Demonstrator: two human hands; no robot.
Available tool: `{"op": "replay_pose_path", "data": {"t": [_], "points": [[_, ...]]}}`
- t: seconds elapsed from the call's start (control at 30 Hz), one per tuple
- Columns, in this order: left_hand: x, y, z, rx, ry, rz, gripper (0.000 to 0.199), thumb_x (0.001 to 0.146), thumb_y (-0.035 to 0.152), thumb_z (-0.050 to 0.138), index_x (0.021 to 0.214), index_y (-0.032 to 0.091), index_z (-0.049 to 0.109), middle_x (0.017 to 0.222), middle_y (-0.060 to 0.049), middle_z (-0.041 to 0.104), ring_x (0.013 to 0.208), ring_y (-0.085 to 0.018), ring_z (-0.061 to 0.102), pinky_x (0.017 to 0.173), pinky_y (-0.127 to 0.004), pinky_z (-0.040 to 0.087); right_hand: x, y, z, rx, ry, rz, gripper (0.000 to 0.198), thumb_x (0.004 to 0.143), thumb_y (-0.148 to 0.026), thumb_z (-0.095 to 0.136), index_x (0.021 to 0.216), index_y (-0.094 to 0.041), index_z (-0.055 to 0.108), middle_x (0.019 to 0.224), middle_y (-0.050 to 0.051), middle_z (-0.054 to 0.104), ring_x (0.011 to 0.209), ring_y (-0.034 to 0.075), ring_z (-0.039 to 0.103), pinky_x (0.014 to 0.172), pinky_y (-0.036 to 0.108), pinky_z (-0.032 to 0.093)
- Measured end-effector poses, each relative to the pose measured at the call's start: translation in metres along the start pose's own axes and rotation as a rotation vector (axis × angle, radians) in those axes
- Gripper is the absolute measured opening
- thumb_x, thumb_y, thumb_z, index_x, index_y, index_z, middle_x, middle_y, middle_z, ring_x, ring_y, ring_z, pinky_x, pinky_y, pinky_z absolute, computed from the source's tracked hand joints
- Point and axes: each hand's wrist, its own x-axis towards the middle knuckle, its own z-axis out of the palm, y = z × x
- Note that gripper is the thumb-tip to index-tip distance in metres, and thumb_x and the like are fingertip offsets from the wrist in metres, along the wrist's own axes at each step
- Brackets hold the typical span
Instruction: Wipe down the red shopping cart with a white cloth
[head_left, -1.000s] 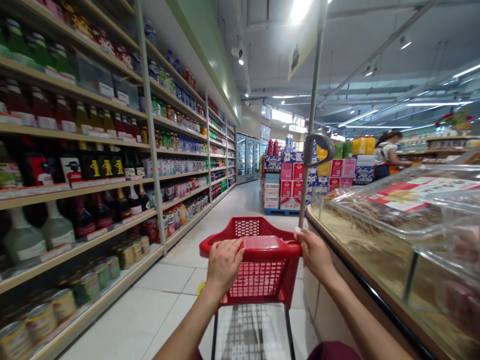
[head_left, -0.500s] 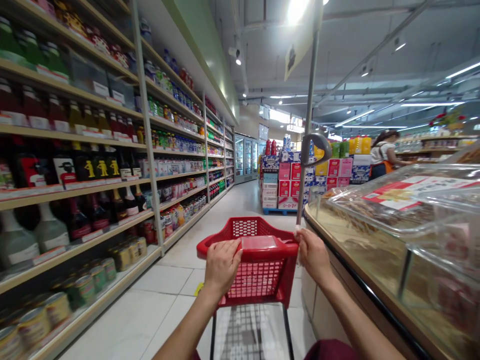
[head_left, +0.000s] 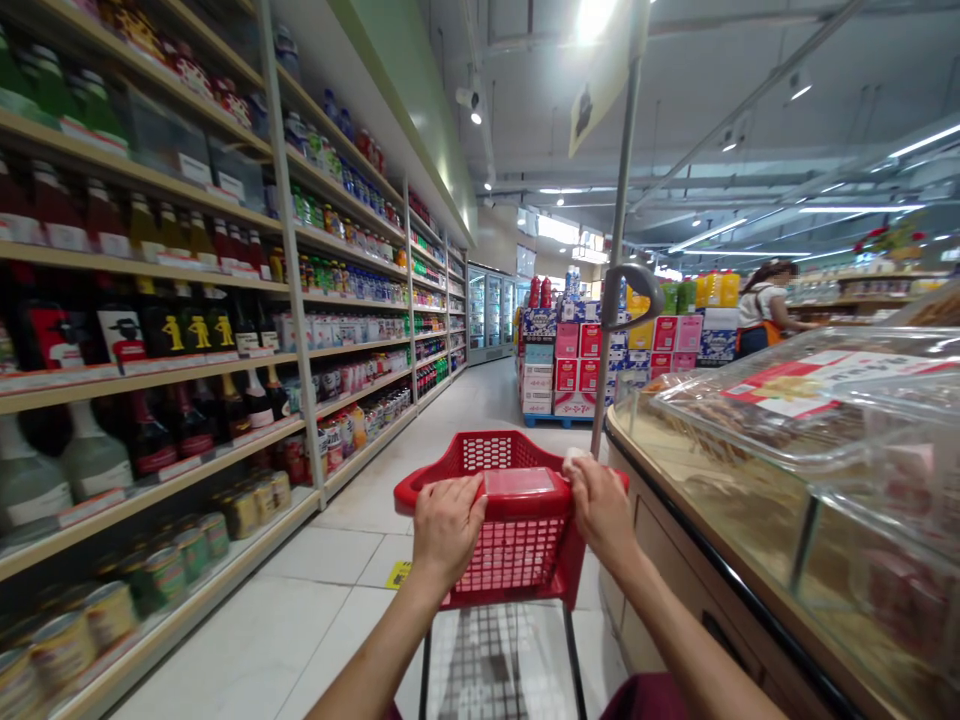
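A red shopping cart [head_left: 517, 555] with a mesh basket stands straight in front of me. My left hand [head_left: 448, 528] is closed over the left part of its red handle [head_left: 556, 500]. Further right, my right hand [head_left: 604, 512] rests closed on the same bar. A small white thing, perhaps a crumpled tissue [head_left: 576, 456], pokes out at its fingertips. A clear label panel [head_left: 517, 482] sits on the handle between both hands. What lies inside the basket is mostly hidden by the handle.
Shelves of bottles and cans [head_left: 187, 265] line the left side. A glass display counter [head_left: 720, 480] runs close on the right, with a metal pole [head_left: 611, 230] at its corner. Stacked boxes [head_left: 574, 370] stand ahead, and a person [head_left: 766, 310] in an orange apron is beyond.
My right hand has moved left from the handle's far right end, bringing the white thing along. My left hand keeps its hold. The view has shifted slightly forward along the aisle.
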Motion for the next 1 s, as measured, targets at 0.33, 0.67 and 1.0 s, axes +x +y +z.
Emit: {"op": "replay_pose_path", "data": {"t": [0.33, 0.67, 1.0], "points": [[0.001, 0.001, -0.002, 0.008, 0.002, 0.006, 0.033, 0.085, 0.033, 0.034, 0.11, 0.022, 0.053, 0.106, -0.005, 0.061, 0.096, -0.02, 0.051, 0.085, -0.04, 0.032, -0.01, 0.019, -0.003, -0.058, -0.106, -0.265, 0.041, 0.079, -0.033, 0.047, 0.117, -0.019, 0.047, 0.117, 0.011, 0.054, 0.113, 0.024, 0.045, 0.095, 0.051, 0.028], [0.003, 0.01, 0.005, 0.014, -0.016, -0.019, 0.032, 0.085, 0.031, 0.034, 0.11, 0.022, 0.053, 0.108, -0.004, 0.061, 0.097, -0.02, 0.05, 0.086, -0.04, 0.03, -0.014, -0.047, 0.024, 0.057, -0.017, -0.365, 0.029, 0.085, -0.022, 0.038, 0.108, -0.019, 0.055, 0.115, 0.009, 0.056, 0.113, 0.019, 0.046, 0.099, 0.041, 0.027], [0.003, 0.009, 0.006, 0.049, 0.004, 0.022, 0.032, 0.085, 0.03, 0.035, 0.111, 0.021, 0.052, 0.105, -0.004, 0.061, 0.094, -0.019, 0.052, 0.083, -0.038, 0.032, -0.006, -0.041, 0.017, -0.027, -0.216, -0.347, 0.038, 0.079, -0.016, 0.038, 0.114, -0.022, 0.051, 0.127, 0.007, 0.046, 0.118, 0.021, 0.039, 0.099, 0.046, 0.022]]}}
